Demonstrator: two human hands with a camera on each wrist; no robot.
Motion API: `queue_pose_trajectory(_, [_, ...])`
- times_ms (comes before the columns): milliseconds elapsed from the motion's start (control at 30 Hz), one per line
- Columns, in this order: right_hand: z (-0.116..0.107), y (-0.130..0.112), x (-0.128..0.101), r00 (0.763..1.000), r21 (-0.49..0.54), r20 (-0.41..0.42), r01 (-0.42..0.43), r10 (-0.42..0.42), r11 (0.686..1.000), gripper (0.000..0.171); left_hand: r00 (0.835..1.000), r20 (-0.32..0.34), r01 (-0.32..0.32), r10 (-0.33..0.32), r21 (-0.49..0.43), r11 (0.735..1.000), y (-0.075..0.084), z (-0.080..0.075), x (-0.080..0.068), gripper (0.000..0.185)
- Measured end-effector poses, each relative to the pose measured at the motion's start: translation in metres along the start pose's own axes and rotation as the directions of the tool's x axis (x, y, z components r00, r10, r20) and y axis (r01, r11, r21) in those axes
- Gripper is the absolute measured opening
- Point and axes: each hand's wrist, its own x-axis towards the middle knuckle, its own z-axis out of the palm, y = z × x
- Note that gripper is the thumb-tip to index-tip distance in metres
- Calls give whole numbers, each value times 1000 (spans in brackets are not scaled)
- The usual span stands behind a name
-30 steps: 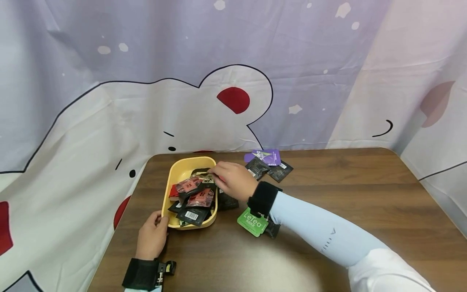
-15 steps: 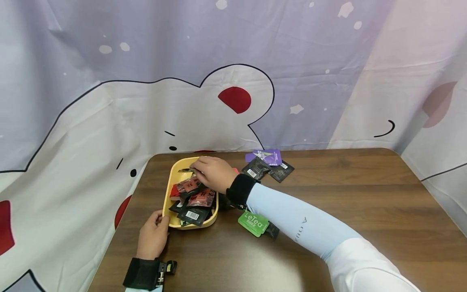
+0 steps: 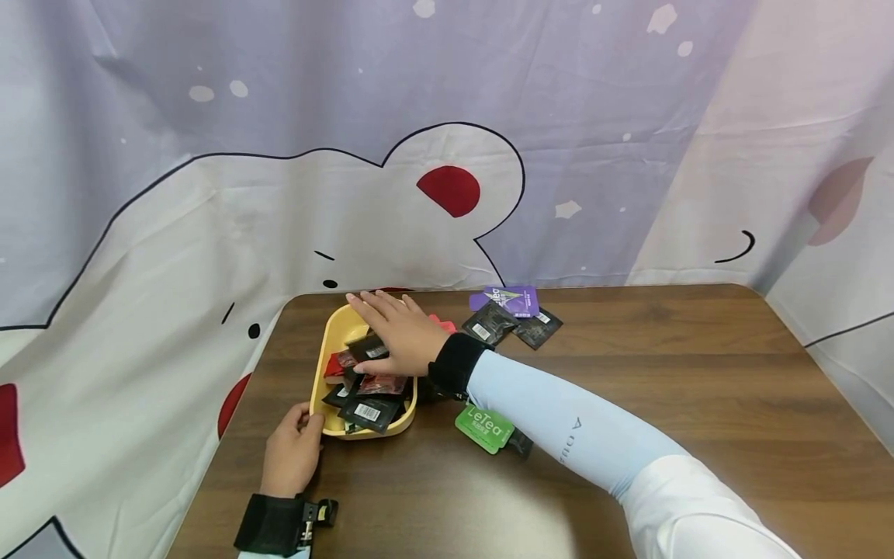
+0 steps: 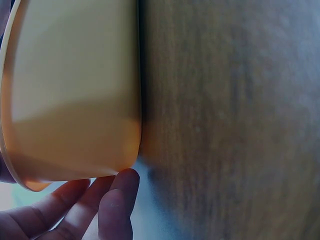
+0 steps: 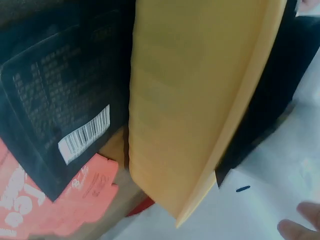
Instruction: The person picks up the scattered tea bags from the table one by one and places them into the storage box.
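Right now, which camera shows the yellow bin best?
The head view: it shows the yellow bin and packets inside, though the right hand covers part. Both wrist views show just some outer wall and rim.

Yellow bin [image 5: 195,90], black packet [image 5: 60,95], fingers [image 5: 295,231]

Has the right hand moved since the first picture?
Yes. In the head view, the right hand moved left, farther from the purple packet.

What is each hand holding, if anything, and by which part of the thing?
The left hand holds the yellow container by its near left corner, fingers against the outside. The right hand, spread over the packets, holds nothing visible.
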Motion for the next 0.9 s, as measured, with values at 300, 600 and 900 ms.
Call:
queue_pose_trajectory(300, [4, 2, -6, 997, -8, 70, -7, 8, 1000, 100, 1000, 2, 4, -4, -1, 1000, 0, 1, -1, 45])
queue_pose_trajectory(600, [6, 12, -19, 998, -29, 62, -6, 8, 1000, 97, 1000, 5, -6, 6, 3, 1000, 0, 0, 0, 46])
queue_pose_trajectory(900, [10, 20, -51, 995, 23, 94, -25, 23, 999, 94, 1000, 20, 12, -13, 9, 1000, -2, 0, 1, 47])
